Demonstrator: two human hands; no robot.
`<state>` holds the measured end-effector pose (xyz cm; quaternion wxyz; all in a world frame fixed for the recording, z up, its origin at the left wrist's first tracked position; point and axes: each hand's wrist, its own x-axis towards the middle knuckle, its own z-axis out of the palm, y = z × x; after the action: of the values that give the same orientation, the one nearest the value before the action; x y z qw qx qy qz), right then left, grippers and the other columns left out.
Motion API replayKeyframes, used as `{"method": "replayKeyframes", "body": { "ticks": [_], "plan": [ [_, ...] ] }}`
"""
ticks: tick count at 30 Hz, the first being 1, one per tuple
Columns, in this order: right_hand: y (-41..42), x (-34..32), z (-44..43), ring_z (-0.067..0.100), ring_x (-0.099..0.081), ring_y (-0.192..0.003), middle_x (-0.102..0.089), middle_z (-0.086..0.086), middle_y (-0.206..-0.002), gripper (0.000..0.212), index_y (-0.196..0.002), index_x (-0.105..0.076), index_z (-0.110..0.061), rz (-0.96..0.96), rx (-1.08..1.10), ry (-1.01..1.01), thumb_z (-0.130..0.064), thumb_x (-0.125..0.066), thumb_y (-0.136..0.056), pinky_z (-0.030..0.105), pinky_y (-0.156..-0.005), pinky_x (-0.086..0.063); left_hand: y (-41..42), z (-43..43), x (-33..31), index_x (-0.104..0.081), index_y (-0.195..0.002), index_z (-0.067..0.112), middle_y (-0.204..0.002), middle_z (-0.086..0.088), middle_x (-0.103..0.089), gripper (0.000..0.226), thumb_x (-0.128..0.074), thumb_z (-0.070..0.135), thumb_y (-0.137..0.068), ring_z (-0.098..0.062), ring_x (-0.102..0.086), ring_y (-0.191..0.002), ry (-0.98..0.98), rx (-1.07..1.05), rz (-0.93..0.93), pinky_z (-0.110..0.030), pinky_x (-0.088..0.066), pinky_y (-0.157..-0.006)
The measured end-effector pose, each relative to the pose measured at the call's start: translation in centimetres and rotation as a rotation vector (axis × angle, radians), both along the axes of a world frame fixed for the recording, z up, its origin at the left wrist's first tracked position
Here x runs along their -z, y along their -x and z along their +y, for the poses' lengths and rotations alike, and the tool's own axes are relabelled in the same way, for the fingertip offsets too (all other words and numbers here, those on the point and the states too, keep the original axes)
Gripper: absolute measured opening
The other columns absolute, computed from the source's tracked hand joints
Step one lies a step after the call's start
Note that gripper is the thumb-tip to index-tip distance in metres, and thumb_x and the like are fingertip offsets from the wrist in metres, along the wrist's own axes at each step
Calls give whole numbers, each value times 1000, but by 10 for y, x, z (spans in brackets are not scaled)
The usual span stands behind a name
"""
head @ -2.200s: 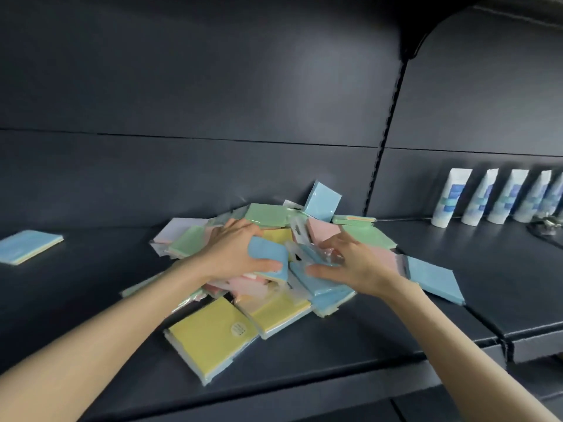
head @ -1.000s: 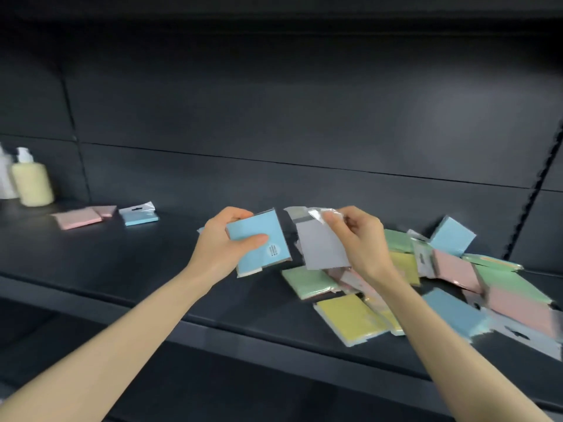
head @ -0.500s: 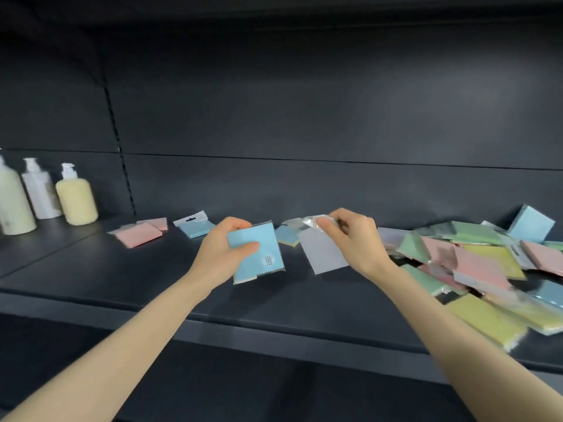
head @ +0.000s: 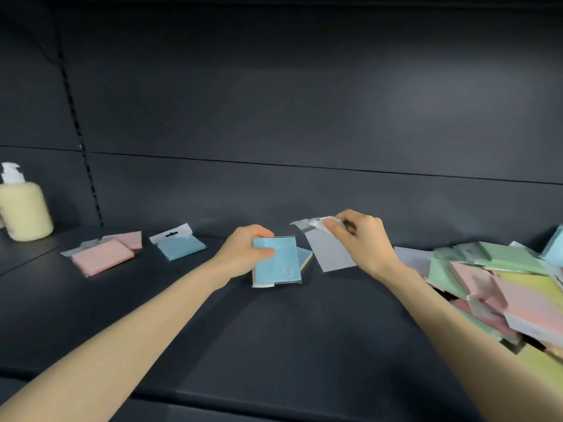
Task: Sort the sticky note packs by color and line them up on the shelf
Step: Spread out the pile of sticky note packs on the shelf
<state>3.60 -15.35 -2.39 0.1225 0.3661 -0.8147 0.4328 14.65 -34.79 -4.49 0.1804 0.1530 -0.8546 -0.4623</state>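
Sorting is in hand: a flat, blue, film-wrapped sticky note pack (head: pixel 275 260) is gripped by the left hand (head: pixel 243 251) just above the dark shelf (head: pixel 274 345). A pale grey-lilac pack (head: pixel 332 254) is pinched by its clear header in the right hand (head: pixel 362 239). Placement beside the blue hang-tab pack (head: pixel 181 246) lying further left is probably called for next.

A shop: dark display shelving (head: pixel 274 345) with a slotted upright (head: pixel 79 141); a hang-tab pack (head: pixel 182 249) and a pump bottle (head: pixel 24 214) sit left of the gripped blue pack (head: pixel 277 264).
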Motion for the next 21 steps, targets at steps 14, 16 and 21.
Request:
{"method": "replayKeyframes", "body": {
  "ticks": [14, 16, 21],
  "plan": [
    [28, -2, -52, 14, -39, -60, -52, 14, -67, 25, -77, -63, -13, -49, -105, 51, -34, -59, -90, 27, -59, -34, 35, -30, 0, -48, -129, 23, -118, 8, -55, 53, -71, 31, -82, -7, -55, -108, 128, 103, 73, -18, -40, -86],
    [21, -6, -70, 16, -43, -63, -60, 20, -76, 25, -78, -64, -12, -69, -141, 81, -34, -59, -90, 28, -61, -37, 30, -39, -6, -50, -125, 24, -115, 10, -59, 47, -70, 27, -83, -7, -59, -105, 24, 117, 145, -16, -45, -83],
    [-6, -5, -124, 14, -49, -67, -65, 16, -80, 25, -80, -65, -10, -99, -204, 82, -32, -60, -90, 29, -64, -41, 3, -84, -14, -51, -120, 19, -97, 0, -67, 43, -71, 17, -83, -12, -66, -87, -113, 68, 233, -20, -55, -70]
  ]
}}
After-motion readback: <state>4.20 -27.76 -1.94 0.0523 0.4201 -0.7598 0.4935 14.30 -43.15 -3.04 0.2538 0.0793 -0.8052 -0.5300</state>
